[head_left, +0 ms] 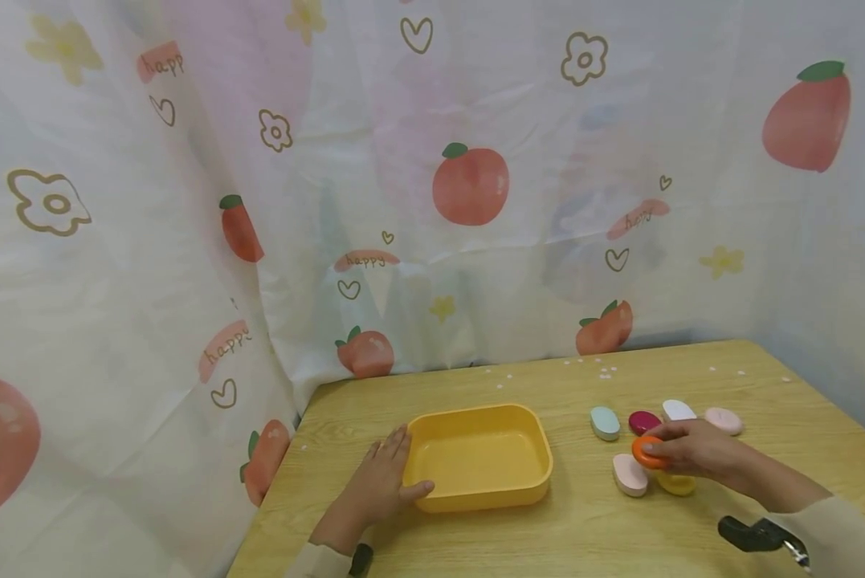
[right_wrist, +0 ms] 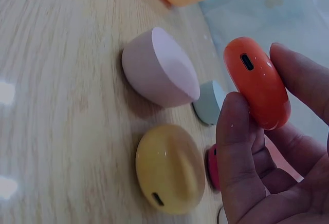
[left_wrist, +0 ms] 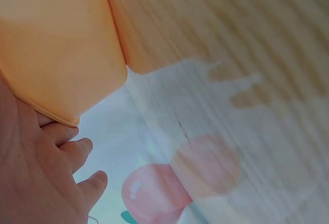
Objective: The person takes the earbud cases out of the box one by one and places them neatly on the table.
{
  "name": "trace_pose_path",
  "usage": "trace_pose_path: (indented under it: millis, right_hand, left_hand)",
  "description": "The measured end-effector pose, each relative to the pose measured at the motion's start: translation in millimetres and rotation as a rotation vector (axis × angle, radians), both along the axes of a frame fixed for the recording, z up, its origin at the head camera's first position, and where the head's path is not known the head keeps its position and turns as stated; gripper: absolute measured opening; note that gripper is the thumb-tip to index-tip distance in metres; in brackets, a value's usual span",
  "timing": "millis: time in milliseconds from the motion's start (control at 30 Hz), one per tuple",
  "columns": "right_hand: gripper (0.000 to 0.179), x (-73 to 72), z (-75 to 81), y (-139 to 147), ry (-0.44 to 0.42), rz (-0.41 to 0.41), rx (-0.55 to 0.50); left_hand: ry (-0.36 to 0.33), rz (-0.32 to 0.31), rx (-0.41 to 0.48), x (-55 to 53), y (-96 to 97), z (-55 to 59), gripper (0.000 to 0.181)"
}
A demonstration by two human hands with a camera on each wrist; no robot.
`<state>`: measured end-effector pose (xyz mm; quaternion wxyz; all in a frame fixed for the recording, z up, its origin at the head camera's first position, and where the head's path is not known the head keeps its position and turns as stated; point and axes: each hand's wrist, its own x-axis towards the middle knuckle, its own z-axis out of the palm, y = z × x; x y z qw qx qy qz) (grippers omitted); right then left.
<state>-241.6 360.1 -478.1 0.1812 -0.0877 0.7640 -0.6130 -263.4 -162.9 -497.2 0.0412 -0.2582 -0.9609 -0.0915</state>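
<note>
My right hand [head_left: 699,451] pinches an orange earbud case [right_wrist: 257,82] between thumb and fingers, lifted above the table; a dark charging port shows on its edge. Below it lie a yellow earbud case [right_wrist: 169,170] and a pale pink case [head_left: 630,475]. Just behind are a mint case [head_left: 605,423], a dark red case [head_left: 644,422], a white case [head_left: 679,410] and another pink case [head_left: 724,421]. At the left, my left hand [head_left: 377,482] rests with extended fingers against the left side of a yellow plastic bin [head_left: 486,499], whose inside is bare.
The wooden table [head_left: 569,530] carries small white specks along its back part. A white curtain [head_left: 504,281] with printed peaches hangs behind and at both sides. By the right sleeve, a black strap-like piece [head_left: 753,534] shows.
</note>
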Motion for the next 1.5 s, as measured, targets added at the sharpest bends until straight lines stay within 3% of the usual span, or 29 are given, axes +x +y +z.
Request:
trace_pose_path:
  millis: [367,700,1033,1267,1500]
  right_hand:
    - [0.041,5.0,-7.4,17,-0.016,-0.033,-0.024]
    - [0.059,4.2,-17.6,37,-0.017,-0.047,-0.041]
    - [0.053,8.7,-17.3,54,-0.01,-0.072,0.03]
    - [0.038,10.7,-20.6,64,-0.032,-0.038,-0.061]
    - [0.047,13.8,-25.0,69,-0.05,-0.092,-0.015]
  left_hand:
    - [0.0,-0.003,-0.014,-0.1,-1.4,-3.2,0.094]
    - [-0.015,-0.002,-0.01,-2.8,0.3,-4.6,0.095]
    - [-0.015,0.009,-0.015,-3.2,-0.3,-3.3,0.095]
    - [-0.021,0.007,-0.012,-0.6,0.2,-0.1,0.094]
    - [-0.015,0.005,-0.009,-1.4,0.6,-1.1,0.094]
